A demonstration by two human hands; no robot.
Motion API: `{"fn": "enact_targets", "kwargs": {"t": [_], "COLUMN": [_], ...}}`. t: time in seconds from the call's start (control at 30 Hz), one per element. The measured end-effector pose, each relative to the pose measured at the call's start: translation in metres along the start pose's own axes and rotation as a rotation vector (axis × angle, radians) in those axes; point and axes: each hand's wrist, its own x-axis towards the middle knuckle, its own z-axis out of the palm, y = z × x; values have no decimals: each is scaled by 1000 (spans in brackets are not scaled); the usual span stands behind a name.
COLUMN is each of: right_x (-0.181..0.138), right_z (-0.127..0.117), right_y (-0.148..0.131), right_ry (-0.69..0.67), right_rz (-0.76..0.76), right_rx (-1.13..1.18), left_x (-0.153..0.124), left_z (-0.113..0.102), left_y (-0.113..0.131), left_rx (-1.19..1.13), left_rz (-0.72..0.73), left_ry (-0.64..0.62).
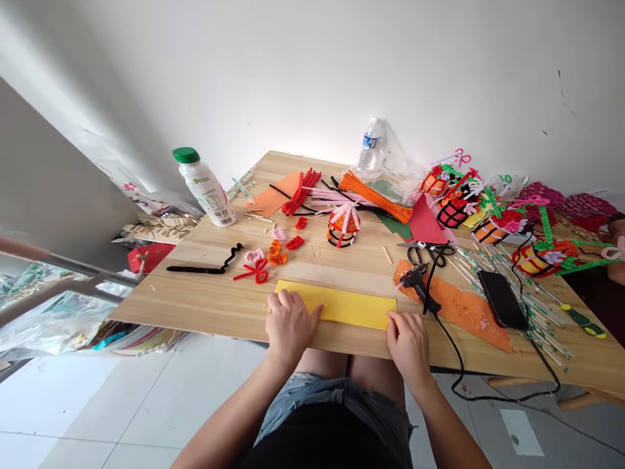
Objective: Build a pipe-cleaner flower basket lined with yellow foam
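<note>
A folded yellow sheet point(344, 304) lies flat near the front edge of the wooden table point(205, 306). My left hand point(289, 320) rests on its left end, fingers curled down on the paper. At the sheet's right end my right hand point(409, 337) presses the lower corner with bent fingers. Just beyond the sheet lie small pipe-cleaner flowers point(266, 257) in pink, orange and red, and a little orange pipe-cleaner basket point(342, 225).
A black glue gun point(415, 281) with its cord lies on orange paper point(463, 309) to the right, beside scissors point(430, 251) and a dark phone point(502, 298). Loose pipe cleaners point(371, 192), finished baskets point(488, 208), a green-capped bottle point(204, 187) and a water bottle point(371, 143) stand further back.
</note>
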Motion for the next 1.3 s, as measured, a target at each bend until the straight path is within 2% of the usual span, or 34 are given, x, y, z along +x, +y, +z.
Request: {"fn": "enact_targets", "kwargs": {"t": [0.13,0.23,0.3,0.37,0.5,0.57,0.67,0.83,1.1,1.3], "right_x": [-4,-5,-4,-2,3,3,1,-8,-44,-50], "right_z": [-2,-4,-6,-6,7,18,30,24,-10,-10], "right_y": [3,2,-8,-28,-82,-101,-110,-88,-18,-5], "right_ry": [-14,36,103,122,-158,-224,-238,-240,-159,-95], "right_rz": [16,63,91,42,-272,-328,-339,-355,-250,-279], "right_rx": [-34,-85,-108,-75,105,113,57,-62,-297,-328], "left_x": [-1,-3,-4,-4,-3,-3,-3,-3,-8,-13], "left_z": [-4,-5,-5,-4,-5,-7,-9,-11,-4,-4], "left_y": [0,0,1,1,1,0,1,2,1,-19], "left_rx": [-33,2,23,17,22,43,74,138,148,0], "left_rz": [11,15,29,29,28,47,59,27,30,-11], "left_ry": [-48,-92,-114,-125,-107,-89,-112,-179,-152,-132]}}
